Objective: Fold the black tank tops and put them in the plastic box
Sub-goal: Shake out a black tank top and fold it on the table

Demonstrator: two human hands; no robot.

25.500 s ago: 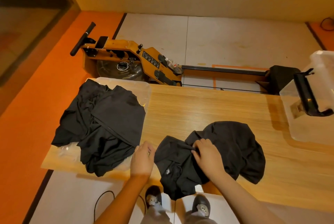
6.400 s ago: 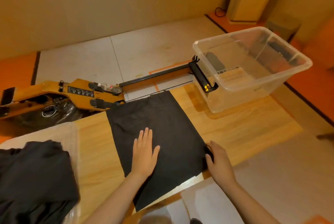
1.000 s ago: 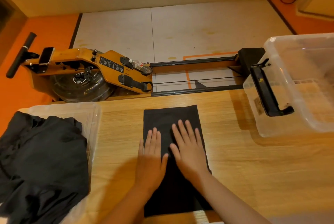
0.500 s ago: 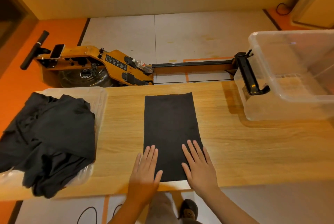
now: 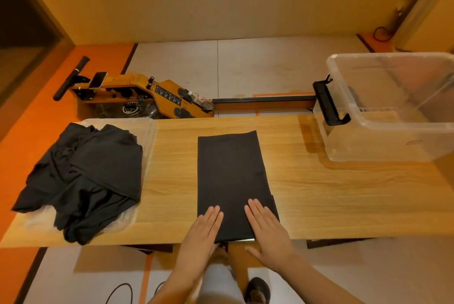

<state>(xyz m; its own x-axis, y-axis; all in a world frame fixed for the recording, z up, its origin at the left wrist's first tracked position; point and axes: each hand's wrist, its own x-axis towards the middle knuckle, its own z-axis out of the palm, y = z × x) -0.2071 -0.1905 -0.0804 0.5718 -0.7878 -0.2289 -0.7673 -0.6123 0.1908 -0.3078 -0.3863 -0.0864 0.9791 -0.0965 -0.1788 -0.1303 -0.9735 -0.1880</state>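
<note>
I saw both hands had slid back to the near edge of the folded black fabric tank top [image 5: 231, 176], flat on the wooden bench [image 5: 319, 193]. The left hand [image 5: 200, 232] and right hand [image 5: 267, 230] pressed it, fingers [image 5: 213, 213] straight, gripping nothing. The clear plastic box [image 5: 393, 136] stood apart, rightward.

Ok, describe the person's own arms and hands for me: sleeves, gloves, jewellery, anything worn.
The left hand and right hand are bare: no gloves, and no rings, watch or bands show. The left forearm and right forearm are bare too, with no sleeve in view down to the bottom edge of the picture. No cables or markings show on them.
</note>
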